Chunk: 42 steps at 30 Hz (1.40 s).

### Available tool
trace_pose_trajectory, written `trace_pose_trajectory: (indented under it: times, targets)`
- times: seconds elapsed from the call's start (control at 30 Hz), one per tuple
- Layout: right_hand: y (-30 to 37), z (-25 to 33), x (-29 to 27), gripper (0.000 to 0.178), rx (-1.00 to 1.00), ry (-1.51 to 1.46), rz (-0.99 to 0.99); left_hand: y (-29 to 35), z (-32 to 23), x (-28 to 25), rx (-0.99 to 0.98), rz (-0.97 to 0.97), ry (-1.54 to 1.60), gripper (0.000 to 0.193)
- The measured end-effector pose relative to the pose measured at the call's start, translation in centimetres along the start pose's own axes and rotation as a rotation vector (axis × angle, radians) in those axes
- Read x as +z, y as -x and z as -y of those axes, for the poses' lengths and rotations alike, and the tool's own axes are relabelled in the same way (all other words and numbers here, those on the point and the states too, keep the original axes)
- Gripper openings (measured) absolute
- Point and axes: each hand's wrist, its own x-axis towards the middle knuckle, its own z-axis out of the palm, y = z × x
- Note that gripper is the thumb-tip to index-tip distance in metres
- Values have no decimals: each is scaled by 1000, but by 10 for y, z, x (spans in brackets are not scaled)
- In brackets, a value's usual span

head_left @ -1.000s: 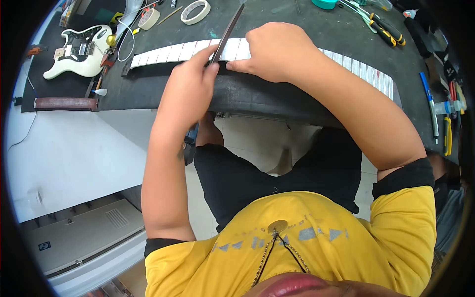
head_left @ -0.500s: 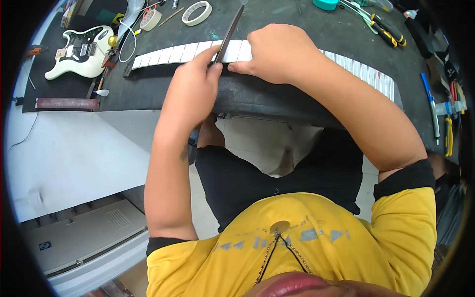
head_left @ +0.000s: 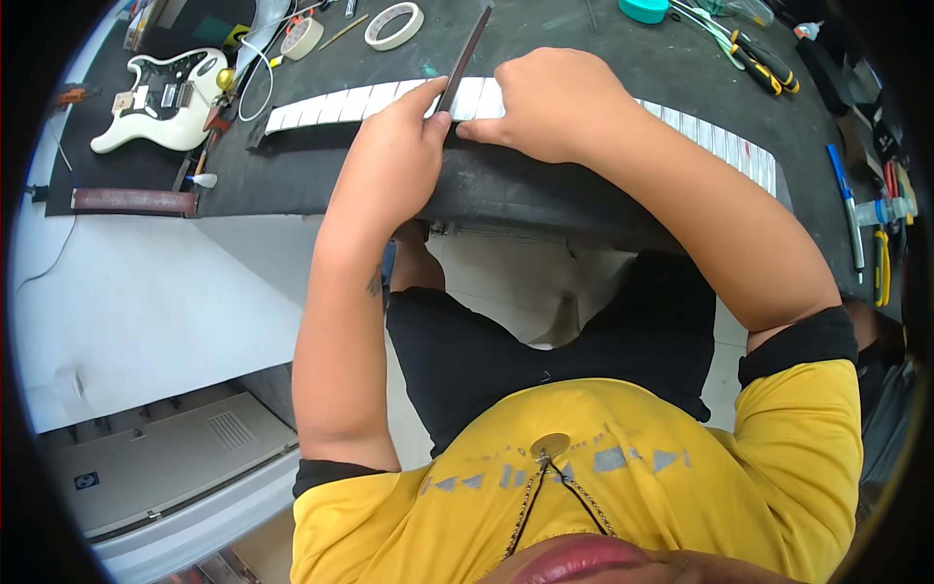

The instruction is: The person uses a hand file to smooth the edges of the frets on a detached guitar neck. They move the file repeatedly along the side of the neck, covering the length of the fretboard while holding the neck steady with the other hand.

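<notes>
A guitar neck (head_left: 331, 107) lies across the workbench, its fretboard covered in white tape between the frets. My left hand (head_left: 401, 146) pinches a narrow dark file (head_left: 467, 54), which slants across the fretboard with its far end beyond the neck. Just to the right, my right hand (head_left: 555, 105) is closed over the neck, thumb along the near edge and fingers curled on top. Its fingertips are partly hidden. Both hands are close together, and my right forearm covers part of the fretboard.
A white guitar body (head_left: 165, 102) sits at the left beside cables and a dark red block (head_left: 134, 201). Tape rolls (head_left: 394, 26) lie behind the neck. Yellow-black pliers (head_left: 764, 63), a blue pen (head_left: 844, 195) and other tools lie at the right.
My left hand and the file have shifted slightly to the right, closer to my right hand. My right hand stays on the neck.
</notes>
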Motion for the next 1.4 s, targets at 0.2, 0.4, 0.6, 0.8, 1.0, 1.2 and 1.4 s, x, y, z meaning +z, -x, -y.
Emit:
trace_pose_trajectory:
  times: [0.2,0.4,0.6,0.8,1.0,1.2,1.4]
  targets:
    - [4,-8,1,64,72,19,45,145,14,8,-66,-7,27,54]
    - [3,-7,-4,64,48,18,56,70,10,6,13,-27,39,52]
    - [1,-3,-2,63,45,2,85,28,0,3,-93,36,61,44]
    - [7,-2,-2,64,68,24,64,158,16,13,-73,-50,71,59]
    - [-1,0,2,63,10,-11,19,14,-4,-3,-65,11,53,43]
    - [4,-7,-1,63,52,20,70,98,4,4,-101,8,26,49]
    - [9,-7,1,62,58,13,40,110,0,3,-114,10,45,49]
